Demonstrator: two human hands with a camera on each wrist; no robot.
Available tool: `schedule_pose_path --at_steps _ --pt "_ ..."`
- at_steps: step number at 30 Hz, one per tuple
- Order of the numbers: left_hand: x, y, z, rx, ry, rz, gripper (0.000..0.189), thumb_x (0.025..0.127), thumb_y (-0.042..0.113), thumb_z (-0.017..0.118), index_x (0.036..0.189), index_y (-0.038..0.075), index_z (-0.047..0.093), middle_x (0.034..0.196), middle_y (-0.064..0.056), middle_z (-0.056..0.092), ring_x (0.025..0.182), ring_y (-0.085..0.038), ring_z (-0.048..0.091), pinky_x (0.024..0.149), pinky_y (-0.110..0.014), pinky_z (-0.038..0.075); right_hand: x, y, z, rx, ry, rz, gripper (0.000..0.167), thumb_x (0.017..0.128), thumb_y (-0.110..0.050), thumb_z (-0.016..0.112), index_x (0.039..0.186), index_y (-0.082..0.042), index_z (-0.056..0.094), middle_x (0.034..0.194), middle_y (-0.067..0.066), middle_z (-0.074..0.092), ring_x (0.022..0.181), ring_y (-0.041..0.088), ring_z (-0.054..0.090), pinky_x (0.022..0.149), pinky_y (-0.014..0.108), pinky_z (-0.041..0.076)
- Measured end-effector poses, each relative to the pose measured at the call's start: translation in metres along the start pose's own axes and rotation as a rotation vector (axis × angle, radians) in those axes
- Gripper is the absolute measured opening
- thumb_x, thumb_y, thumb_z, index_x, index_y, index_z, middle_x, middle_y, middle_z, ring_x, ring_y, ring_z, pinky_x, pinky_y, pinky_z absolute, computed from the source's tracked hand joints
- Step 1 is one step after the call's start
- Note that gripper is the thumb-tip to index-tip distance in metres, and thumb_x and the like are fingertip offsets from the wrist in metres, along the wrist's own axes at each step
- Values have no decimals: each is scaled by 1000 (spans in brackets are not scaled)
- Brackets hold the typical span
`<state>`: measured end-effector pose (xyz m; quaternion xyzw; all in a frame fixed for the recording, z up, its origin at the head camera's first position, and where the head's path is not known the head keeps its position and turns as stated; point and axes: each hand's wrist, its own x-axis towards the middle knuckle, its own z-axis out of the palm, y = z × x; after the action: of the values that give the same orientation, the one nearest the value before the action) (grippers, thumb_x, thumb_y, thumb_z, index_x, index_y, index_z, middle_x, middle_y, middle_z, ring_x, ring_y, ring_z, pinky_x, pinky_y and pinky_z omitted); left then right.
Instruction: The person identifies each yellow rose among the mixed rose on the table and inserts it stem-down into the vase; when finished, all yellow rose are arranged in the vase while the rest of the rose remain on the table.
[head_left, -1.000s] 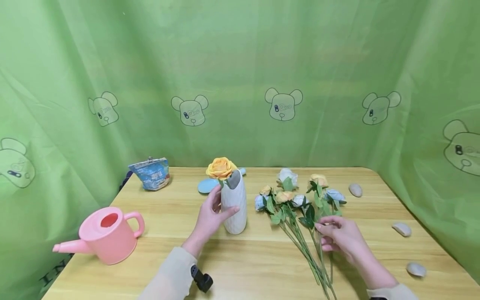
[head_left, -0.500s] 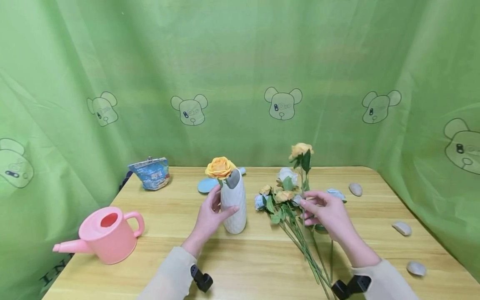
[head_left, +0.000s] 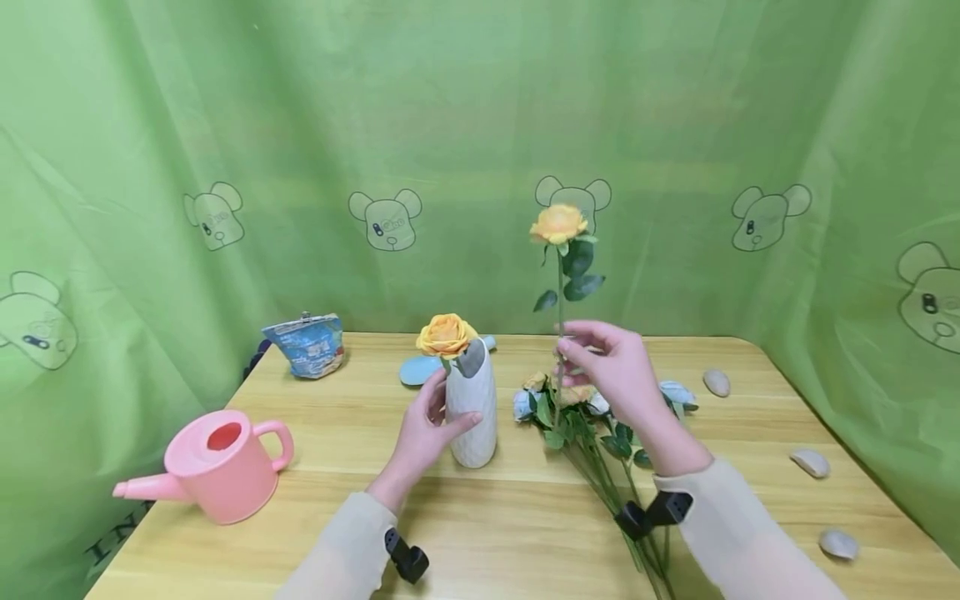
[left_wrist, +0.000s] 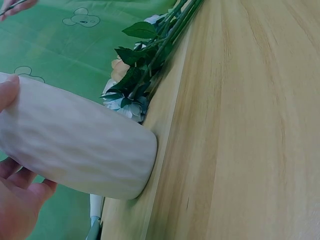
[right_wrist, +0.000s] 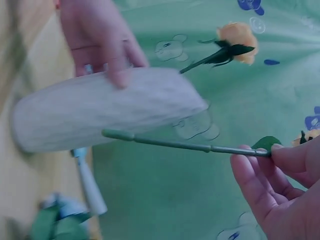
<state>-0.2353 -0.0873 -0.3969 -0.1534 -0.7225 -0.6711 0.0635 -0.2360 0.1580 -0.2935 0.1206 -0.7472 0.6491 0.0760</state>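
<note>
My left hand (head_left: 420, 433) holds a white textured vase (head_left: 475, 421) that stands upright on the table, thumb on the near side and fingers behind. A yellow-orange rose (head_left: 446, 336) sticks out of the vase's mouth. To the right, my right hand (head_left: 613, 368) pinches the stem of another yellow-orange rose (head_left: 558, 224), raised upright above the flowers on the table. In the right wrist view the lower end of its green stem (right_wrist: 170, 143) points toward the vase (right_wrist: 95, 112) and overlaps it. Below my right hand lie several blue, white and yellow roses (head_left: 528, 404) with long stems.
A pink watering can (head_left: 225, 475) stands front left, with a blue bag (head_left: 309, 348) behind it. A light-blue flat object (head_left: 418, 371) lies behind the vase. Three grey stones (head_left: 717, 382) line the right side. A green curtain (head_left: 480, 167) surrounds the wooden table (head_left: 480, 542).
My right hand has lifted a yellow rose from the flowers on the table, raising it upright and bringing it left toward the vase. The left hand has stayed on the vase.
</note>
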Motion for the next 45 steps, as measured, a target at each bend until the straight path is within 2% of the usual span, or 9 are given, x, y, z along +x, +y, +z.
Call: schedule_pose_path --at_steps 4,8,12,17,22,26,32,40,45 --pt "0 -1 -1 4 6 0 77 78 9 75 142 5 32 135 -20 46 123 -30 44 103 -44 34 19 -30 9 3 9 -77 37 88 -11 63 121 2 56 100 22 61 74 21 65 68 34 56" --pt "0 0 -1 6 10 6 77 78 9 75 142 6 33 134 -19 47 123 -30 45 103 -44 34 39 -59 25 83 59 -210 34 87 -9 65 118 2 59 98 20 62 74 23 66 66 33 56" --pt "0 0 0 5 10 13 77 77 8 75 142 5 33 133 -20 47 122 -31 46 102 -44 35 59 -67 42 179 70 -314 30 84 -4 67 112 4 61 93 18 63 71 24 66 62 34 56" --pt "1 -2 1 2 4 23 77 77 6 75 141 4 33 132 -21 49 119 -31 48 101 -44 36 72 -50 60 184 26 -296 29 85 -3 66 112 5 61 90 16 62 71 24 66 63 35 56" --pt "0 -3 2 -3 2 29 76 78 7 75 141 5 34 132 -20 49 119 -30 48 101 -45 37 71 -22 70 68 -29 -239 27 86 -4 64 112 3 62 92 18 63 72 24 65 66 37 56" --pt "1 -3 1 1 1 27 76 78 8 75 142 6 34 132 -19 50 119 -29 48 101 -44 37 68 -5 74 -25 -69 -234 26 86 -4 64 110 5 62 91 19 65 73 22 64 68 35 56" --pt "2 -1 -1 24 -1 -4 76 79 14 75 142 10 34 135 -15 48 122 -26 46 102 -42 36 53 -7 78 -138 -98 -234 24 86 0 63 109 9 62 91 23 65 77 25 61 68 26 54" --pt "2 -1 0 26 -6 -1 74 79 14 75 142 12 35 136 -14 47 123 -25 45 102 -41 36 63 28 79 -198 -99 -180 23 86 -6 65 108 -1 67 95 11 66 85 20 58 70 27 52" --pt "2 -1 0 12 0 15 75 79 11 75 142 9 34 135 -16 48 122 -27 46 101 -42 37 60 36 78 -155 -120 -156 20 87 -10 65 105 -1 67 93 12 66 82 22 60 69 32 54"
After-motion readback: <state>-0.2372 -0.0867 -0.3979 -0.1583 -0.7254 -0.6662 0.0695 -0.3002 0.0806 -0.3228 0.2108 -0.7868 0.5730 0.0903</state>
